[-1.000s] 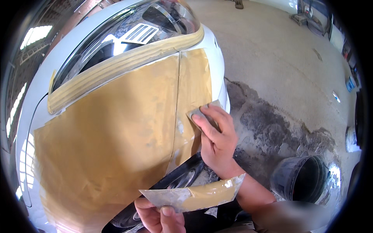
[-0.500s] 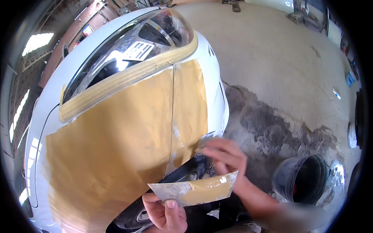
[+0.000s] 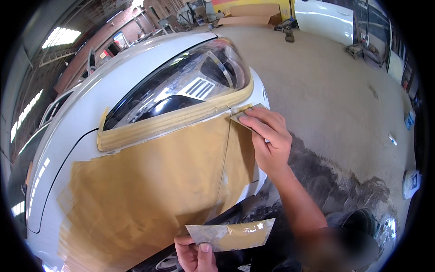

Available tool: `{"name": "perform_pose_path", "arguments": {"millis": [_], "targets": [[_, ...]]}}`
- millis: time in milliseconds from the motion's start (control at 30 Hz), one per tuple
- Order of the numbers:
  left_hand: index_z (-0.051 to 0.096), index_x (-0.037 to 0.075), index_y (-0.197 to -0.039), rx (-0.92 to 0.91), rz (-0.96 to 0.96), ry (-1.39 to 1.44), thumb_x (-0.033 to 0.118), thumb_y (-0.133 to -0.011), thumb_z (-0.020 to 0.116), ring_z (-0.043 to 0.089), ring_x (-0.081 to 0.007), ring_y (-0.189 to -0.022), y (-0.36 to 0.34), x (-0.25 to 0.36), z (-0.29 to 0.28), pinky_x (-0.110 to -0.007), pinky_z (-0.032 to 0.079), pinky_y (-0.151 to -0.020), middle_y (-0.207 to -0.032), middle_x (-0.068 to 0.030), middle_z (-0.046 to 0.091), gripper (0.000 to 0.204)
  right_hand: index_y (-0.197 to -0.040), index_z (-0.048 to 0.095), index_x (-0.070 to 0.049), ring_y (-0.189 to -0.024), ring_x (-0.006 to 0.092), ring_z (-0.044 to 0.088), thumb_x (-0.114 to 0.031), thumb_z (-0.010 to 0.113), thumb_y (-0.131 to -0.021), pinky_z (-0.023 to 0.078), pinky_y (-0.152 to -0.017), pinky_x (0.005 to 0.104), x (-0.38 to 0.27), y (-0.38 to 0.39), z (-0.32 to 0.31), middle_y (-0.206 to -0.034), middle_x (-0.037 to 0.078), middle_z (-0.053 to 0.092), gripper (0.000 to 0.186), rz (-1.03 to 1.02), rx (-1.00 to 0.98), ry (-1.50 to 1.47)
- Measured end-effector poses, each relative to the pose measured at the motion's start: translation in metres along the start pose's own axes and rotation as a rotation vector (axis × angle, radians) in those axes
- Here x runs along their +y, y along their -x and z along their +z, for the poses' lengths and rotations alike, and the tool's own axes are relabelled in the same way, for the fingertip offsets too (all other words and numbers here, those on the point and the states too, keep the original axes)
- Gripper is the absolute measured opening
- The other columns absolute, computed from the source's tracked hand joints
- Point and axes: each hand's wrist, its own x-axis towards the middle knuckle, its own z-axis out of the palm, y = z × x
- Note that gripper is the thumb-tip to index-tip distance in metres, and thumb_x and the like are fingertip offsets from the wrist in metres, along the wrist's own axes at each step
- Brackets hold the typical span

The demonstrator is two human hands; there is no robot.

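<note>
A white car fills the left and middle, its fender and bumper corner coated with tan filler (image 3: pixel 145 181). The clear headlight (image 3: pixel 181 90) is edged with a band of yellow masking tape (image 3: pixel 172 123). My right hand (image 3: pixel 273 140) grips a thin flat filler spreader (image 3: pixel 248 121), its edge against the panel just below the tape at the headlight's right end. Low in front of me, my left hand (image 3: pixel 197 258) pinches the left end of a flat metal plate (image 3: pixel 244 235) between thumb and fingers. Tan filler is smeared over the plate's right part.
A dark bucket (image 3: pixel 362 220) stands at the lower right, partly behind my right forearm. Wet dark patches (image 3: pixel 326 167) stain the concrete floor. A white car door (image 3: pixel 324 20) and cardboard (image 3: pixel 249 13) lie at the back. A white pail (image 3: pixel 411 183) sits at the far right.
My right hand with the spreader has moved up from near the wheel arch to the seam below the headlight. The view has shifted; my left hand still holds the plate.
</note>
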Motion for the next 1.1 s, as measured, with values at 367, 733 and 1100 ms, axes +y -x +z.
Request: {"name": "perform_pose_path", "arguments": {"millis": [367,733,1100], "targets": [[0.044,0.004,-0.120,0.029,-0.027,0.054,0.003,-0.098,0.056,0.059,-0.0158,-0.098,0.002,0.011,0.007,-0.034,0.047,-0.092,-0.108,-0.0116,0.063,0.025,-0.105,0.077,-0.011,-0.098,0.0270,0.065,0.011,0.059,-0.074,0.048,-0.090,0.0354,-0.005,-0.004,0.013,-0.105,0.006,0.072,0.042,0.117,-0.029,0.015],[0.043,0.002,-0.118,-0.051,-0.076,0.105,0.003,-0.099,0.055,0.062,-0.0189,-0.102,0.006,0.010,0.007,-0.035,0.047,-0.098,-0.112,-0.0166,0.063,0.022,-0.102,0.078,-0.010,-0.105,0.0280,0.066,0.011,0.058,-0.075,0.049,-0.094,0.0364,-0.020,0.036,-0.024,-0.109,0.009,0.072,0.039,0.225,-0.227,0.023],[0.044,0.003,-0.119,-0.050,-0.080,-0.030,0.004,-0.099,0.056,0.059,-0.0153,-0.098,0.002,0.002,-0.003,-0.031,0.046,-0.093,-0.109,-0.0119,0.063,0.023,-0.104,0.078,-0.010,-0.099,0.0284,0.066,0.011,0.057,-0.080,0.050,-0.086,0.0350,0.040,-0.024,-0.038,-0.107,0.008,0.072,0.038,0.085,-0.231,0.003]]}}
